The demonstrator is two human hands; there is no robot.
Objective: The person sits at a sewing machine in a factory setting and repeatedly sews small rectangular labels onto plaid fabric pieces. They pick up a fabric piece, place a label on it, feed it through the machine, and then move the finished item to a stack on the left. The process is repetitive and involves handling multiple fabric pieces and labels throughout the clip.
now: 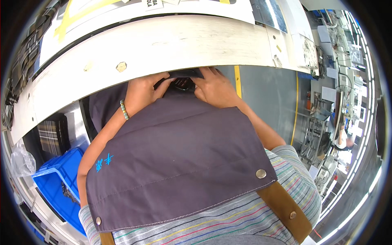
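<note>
I wear a dark purple-grey apron (179,143) with blue handwriting on its bib and brown straps with metal snaps. Just under the table's front edge, my left hand (143,89), a beaded bracelet at its wrist, pinches a dark edge of cloth that looks like part of the apron. Across from it, my right hand (215,87) grips the other end of that edge, so the cloth is pulled into a gap. Inside the gap shows a small black thing (183,84) with reddish marks, too dark to name. Some fingertips are hidden behind the cloth and under the table.
The worn white table edge (171,45) runs close above both hands. At the lower left stands a blue plastic bin (57,175), beside plaid cloth (54,134) and a clear plastic bag (23,159). Grey floor with yellow lines (239,79) lies right; workbenches and a person stand farther off.
</note>
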